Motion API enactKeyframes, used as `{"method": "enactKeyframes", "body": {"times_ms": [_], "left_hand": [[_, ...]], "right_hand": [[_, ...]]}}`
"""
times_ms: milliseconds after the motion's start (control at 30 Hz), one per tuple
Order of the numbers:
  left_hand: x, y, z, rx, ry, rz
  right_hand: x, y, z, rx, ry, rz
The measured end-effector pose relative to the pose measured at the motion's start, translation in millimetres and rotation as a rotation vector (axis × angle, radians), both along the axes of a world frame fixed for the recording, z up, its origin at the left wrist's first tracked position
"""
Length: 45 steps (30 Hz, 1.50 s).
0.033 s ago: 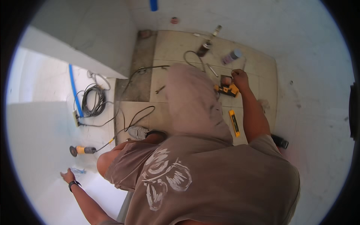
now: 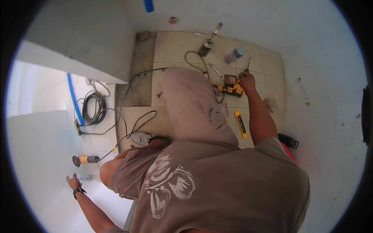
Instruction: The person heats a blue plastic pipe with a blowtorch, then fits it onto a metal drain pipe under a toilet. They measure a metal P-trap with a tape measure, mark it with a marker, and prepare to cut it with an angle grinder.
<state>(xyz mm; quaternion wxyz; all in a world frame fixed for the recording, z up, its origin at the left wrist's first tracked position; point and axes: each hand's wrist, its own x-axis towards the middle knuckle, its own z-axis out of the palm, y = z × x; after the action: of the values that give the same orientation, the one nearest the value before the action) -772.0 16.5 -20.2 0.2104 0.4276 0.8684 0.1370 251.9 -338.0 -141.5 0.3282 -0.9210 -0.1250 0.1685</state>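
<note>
My right hand (image 2: 247,82) is closed at the near end of a thin rod (image 2: 249,62), shaped like a drill bit, that points away from me. Just left of its fingers, a yellow and black cordless drill (image 2: 234,90) lies on the tiles. Far to the left, my left hand (image 2: 73,181) is held out with its fingers apart. Close by it is a crumpled clear plastic piece (image 2: 84,178); whether they touch I cannot tell. An angle grinder (image 2: 86,160) lies beyond that hand, its disc to the left.
A torch with a canister (image 2: 206,48) and a spray can (image 2: 234,56) are at the back. A yellow level (image 2: 241,124) lies beside my right forearm. Coiled cable (image 2: 94,108), a power strip (image 2: 77,127) and a blue pipe (image 2: 75,97) are at left, past a wall edge (image 2: 116,79).
The whole view has shifted slightly. My right hand has come up against the thin rod, which stood apart from its fingers before. My left hand remains near the plastic piece.
</note>
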Motion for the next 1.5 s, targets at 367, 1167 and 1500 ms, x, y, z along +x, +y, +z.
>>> {"method": "enactKeyframes", "body": {"times_ms": [367, 1167, 1500], "left_hand": [[377, -14, 36, -0.133, -0.295, -0.830], [536, -34, 93, -0.099, -0.458, -1.238], [585, -127, 120, 0.324, -0.880, -1.675]], "right_hand": [[-32, -26, -140, 0.275, 0.905, -0.827], [0, -73, 38, 1.550, 0.602, -0.912], [-145, -62, 285, 1.366, 0.630, 0.084]]}}
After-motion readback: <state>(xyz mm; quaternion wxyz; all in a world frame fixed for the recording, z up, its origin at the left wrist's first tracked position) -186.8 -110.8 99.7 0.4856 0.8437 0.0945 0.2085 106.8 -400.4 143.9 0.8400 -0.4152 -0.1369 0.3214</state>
